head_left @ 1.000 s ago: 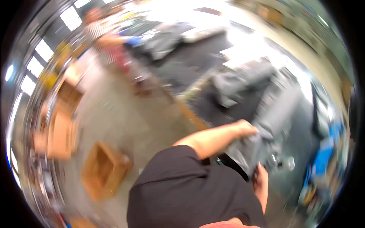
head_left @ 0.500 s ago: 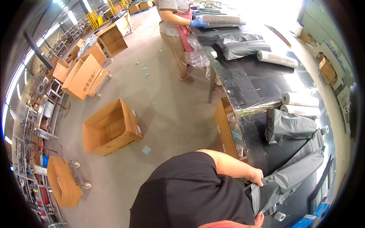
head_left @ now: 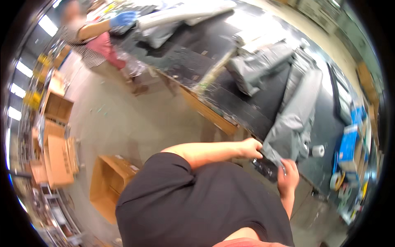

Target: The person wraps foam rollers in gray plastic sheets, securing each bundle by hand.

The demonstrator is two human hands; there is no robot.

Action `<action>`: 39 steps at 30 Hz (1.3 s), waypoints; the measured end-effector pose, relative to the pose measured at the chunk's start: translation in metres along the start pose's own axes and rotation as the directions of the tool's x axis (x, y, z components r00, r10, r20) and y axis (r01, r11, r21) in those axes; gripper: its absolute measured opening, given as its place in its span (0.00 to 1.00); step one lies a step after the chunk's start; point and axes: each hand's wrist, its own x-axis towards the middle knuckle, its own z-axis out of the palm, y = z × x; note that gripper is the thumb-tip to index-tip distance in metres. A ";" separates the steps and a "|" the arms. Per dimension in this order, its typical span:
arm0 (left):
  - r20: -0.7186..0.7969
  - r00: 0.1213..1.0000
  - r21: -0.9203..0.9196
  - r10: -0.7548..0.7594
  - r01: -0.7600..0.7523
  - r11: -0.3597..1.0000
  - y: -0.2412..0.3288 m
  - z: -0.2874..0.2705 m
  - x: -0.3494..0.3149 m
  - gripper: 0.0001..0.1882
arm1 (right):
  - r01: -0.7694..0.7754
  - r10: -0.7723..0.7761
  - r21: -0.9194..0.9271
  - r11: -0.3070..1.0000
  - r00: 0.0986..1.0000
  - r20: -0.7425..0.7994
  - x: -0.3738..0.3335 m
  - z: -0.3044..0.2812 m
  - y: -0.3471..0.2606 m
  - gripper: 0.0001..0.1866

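A long grey plastic bag (head_left: 298, 107) lies slantwise on the black-topped table (head_left: 257, 113), its near end at the table's edge. My left hand (head_left: 251, 148) is closed on one corner of that near end. On the other corner, my right hand (head_left: 289, 177) pinches the bag's edge. Beside the right hand, the white end of a small roll (head_left: 317, 151) shows from under the bag. What fills the bag is hidden. Just left of it lies another grey bag (head_left: 257, 68), wrapped round something long.
Across the table's far left stands a person in a striped top, a blue-gloved hand (head_left: 123, 19) by a pale roll (head_left: 181, 15). An open cardboard box (head_left: 109, 185) sits on the floor at left. Blue boxes (head_left: 349, 148) and tape rolls (head_left: 338, 181) crowd the right edge.
My view has turned right, so the table sits more centrally. My right hand has come up into fuller view, still at the bag's end. The co-worker's gloved hand has lifted.
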 end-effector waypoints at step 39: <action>0.107 0.990 0.124 -0.094 0.080 0.989 0.043 -0.008 -0.049 0.12 | 0.083 -0.100 0.168 0.982 0.990 0.098 0.010 0.051 -0.040 0.08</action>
